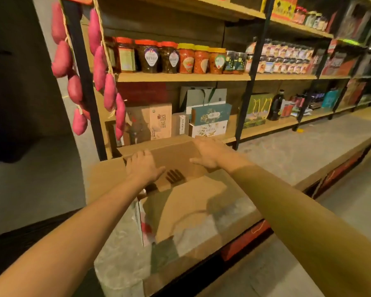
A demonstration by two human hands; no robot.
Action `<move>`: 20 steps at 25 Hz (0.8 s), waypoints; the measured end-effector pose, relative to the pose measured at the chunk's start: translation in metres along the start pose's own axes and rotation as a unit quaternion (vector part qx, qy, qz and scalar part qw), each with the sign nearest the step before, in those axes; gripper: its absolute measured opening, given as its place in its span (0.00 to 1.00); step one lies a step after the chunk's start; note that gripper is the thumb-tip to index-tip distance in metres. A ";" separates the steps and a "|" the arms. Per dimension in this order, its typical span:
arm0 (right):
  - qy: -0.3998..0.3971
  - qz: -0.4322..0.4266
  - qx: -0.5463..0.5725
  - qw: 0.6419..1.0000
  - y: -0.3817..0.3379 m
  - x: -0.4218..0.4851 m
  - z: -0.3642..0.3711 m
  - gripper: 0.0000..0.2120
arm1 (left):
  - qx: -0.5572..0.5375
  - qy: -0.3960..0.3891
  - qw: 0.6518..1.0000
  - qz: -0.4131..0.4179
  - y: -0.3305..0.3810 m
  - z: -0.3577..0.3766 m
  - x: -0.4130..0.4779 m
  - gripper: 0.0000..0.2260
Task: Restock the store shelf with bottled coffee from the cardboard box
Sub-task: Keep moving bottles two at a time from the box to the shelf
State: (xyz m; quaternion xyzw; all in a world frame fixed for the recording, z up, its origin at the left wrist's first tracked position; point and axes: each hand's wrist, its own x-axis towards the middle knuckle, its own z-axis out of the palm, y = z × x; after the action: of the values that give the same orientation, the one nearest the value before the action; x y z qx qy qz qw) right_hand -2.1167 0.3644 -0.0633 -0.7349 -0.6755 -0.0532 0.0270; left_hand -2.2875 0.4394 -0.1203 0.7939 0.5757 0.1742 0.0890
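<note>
I count two hands in the head view, both on one cardboard box [107,176] that stands open in front of the store shelf [180,77]. My left hand [145,166] lies palm-down on the box's raised far flap [169,155], with its fingers straight and held close together and the thumb spread to the right. My right hand [210,153] holds that same flap at its right upper corner: the thumb presses the near face, and the fingers lap over the top edge. The box sits directly under both hands and reaches back toward me beneath the forearms. A second flap [191,202] lies across the opening, nearer to me than the right hand. Just below the left thumb, inside the box, there is one dark ribbed shape [175,176]; I cannot tell whether it is a bottle. Beyond the fingertips, on the shelf board above the hands, stand three red-lidded jars [147,56] and, beside them, three yellow-lidded jars [201,60]. Above and to the left of the left hand, two strings of pink tubers [61,58] hang from the shelf frame.
</note>
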 end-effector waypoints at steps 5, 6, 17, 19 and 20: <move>0.006 -0.087 -0.005 0.996 0.015 0.109 0.042 0.29 | -0.011 0.071 0.995 -0.063 -0.018 0.040 0.086 0.38; 0.001 -0.102 -0.001 0.995 0.019 0.127 0.048 0.29 | -0.016 0.077 0.994 -0.076 -0.020 0.047 0.097 0.38; -0.133 -0.299 0.194 0.925 -0.010 0.256 0.137 0.26 | -0.085 0.096 0.970 -0.204 -0.042 0.093 0.130 0.36; -0.146 -0.340 0.222 0.902 -0.019 0.264 0.154 0.25 | -0.122 0.117 0.960 -0.223 -0.029 0.104 0.121 0.33; -0.155 -0.358 0.238 0.889 -0.023 0.268 0.163 0.25 | -0.132 0.130 0.953 -0.240 -0.023 0.110 0.118 0.31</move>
State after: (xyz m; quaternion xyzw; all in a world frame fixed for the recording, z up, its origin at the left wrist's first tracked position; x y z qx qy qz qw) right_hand -2.1107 0.6495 -0.1953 -0.4136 -0.8809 0.2175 0.0752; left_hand -2.2328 0.5652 -0.2092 0.5839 0.7278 0.3240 0.1565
